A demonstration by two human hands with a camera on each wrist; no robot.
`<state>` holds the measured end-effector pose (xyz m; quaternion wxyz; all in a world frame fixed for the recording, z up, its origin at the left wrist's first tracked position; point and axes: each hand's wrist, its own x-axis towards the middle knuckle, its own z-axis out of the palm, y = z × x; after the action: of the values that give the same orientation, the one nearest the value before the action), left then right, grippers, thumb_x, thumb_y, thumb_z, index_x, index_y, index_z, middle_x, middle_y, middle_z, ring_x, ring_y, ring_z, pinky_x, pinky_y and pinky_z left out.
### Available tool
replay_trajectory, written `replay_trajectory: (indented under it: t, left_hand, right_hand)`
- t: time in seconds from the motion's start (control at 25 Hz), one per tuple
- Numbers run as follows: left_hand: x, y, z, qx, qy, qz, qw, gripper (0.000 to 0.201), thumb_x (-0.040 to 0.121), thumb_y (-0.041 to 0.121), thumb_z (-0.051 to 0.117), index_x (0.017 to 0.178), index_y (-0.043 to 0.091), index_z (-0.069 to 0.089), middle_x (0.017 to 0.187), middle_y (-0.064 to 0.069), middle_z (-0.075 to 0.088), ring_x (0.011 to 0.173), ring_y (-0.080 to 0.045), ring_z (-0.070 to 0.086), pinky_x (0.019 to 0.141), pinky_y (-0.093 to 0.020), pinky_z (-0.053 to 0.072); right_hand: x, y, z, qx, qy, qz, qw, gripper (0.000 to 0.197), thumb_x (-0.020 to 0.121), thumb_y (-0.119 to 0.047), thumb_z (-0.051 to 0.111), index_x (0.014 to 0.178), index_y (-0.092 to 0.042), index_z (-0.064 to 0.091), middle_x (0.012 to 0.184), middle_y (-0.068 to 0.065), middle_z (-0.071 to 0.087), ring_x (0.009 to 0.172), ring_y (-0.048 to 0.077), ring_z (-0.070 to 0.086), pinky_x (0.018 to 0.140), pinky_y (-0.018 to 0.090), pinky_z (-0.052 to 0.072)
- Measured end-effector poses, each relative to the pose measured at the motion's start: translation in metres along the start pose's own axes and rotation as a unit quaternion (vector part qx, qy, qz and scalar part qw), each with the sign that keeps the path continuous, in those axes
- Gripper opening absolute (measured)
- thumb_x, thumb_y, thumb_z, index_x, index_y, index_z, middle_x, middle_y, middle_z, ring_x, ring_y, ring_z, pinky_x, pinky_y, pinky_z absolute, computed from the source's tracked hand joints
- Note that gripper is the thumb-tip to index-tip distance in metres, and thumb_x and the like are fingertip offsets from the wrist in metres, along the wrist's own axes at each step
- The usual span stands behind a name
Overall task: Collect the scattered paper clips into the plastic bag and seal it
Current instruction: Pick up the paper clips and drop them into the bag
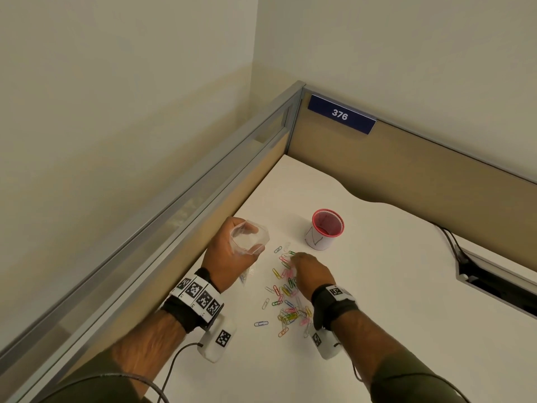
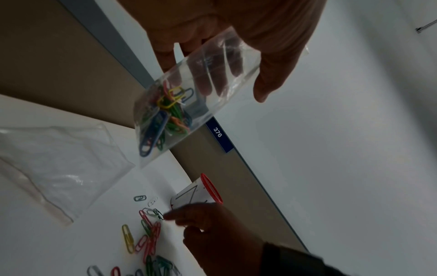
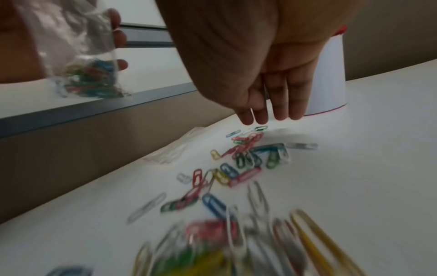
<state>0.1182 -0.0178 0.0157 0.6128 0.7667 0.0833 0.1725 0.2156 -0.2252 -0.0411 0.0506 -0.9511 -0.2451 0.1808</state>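
My left hand [image 1: 232, 251] grips a clear plastic bag [image 1: 249, 236] near its open mouth, lifted above the left side of the white table [image 1: 392, 301]. In the left wrist view the bag [image 2: 208, 78] hangs down with several coloured clips [image 2: 163, 115] in its bottom. Scattered paper clips [image 1: 286, 289] lie in a loose strip on the table. My right hand [image 1: 295, 257] reaches down over the far end of them with straight fingers [image 3: 279, 112], whose tips are at a green clip [image 3: 261, 128]. I see nothing pinched in it.
A red mesh cup [image 1: 325, 231] wrapped in white paper stands just beyond the clips. A second, empty plastic bag [image 2: 54, 164] lies flat on the table by the left partition [image 1: 203, 205]. A cable cut-out [image 1: 494, 283] opens at the right.
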Motion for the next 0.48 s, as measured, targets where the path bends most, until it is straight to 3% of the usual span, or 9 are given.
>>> replay_trajectory:
  t: [0.12,0.28,0.48]
  left_hand:
    - [-0.004,0.002,-0.001,0.002,-0.002,0.002,1.000,0.040,0.074,0.016,0.083,0.103,0.024,0.057,0.108,0.010,0.066,0.114,-0.008,0.062,0.101,-0.030,0.049]
    - [-0.006,0.000,-0.006,0.010,0.002,-0.009,1.000,0.042,0.073,0.019,0.083,0.104,0.027,0.056,0.109,0.012,0.066,0.115,-0.009,0.061,0.099,-0.030,0.051]
    - [-0.003,-0.001,-0.008,0.021,0.011,-0.006,1.000,0.043,0.075,0.014,0.084,0.108,0.019,0.057,0.110,0.008,0.067,0.115,-0.010,0.061,0.102,-0.028,0.048]
  right_hand:
    - [0.027,-0.003,-0.005,-0.017,-0.076,-0.028,0.997,0.077,0.087,-0.002,0.051,0.151,-0.024,0.015,0.162,0.002,0.007,0.149,0.024,0.007,0.115,0.046,0.028]
    - [0.039,-0.010,-0.004,-0.042,-0.120,-0.045,0.991,0.084,0.087,-0.008,0.058,0.152,-0.028,0.009,0.162,0.001,-0.003,0.149,0.025,0.009,0.117,0.044,0.026]
    - [0.007,-0.007,0.011,-0.022,-0.071,-0.047,0.996,0.079,0.089,-0.006,0.052,0.153,-0.017,0.008,0.162,0.002,-0.002,0.149,0.022,0.006,0.120,0.039,0.020]
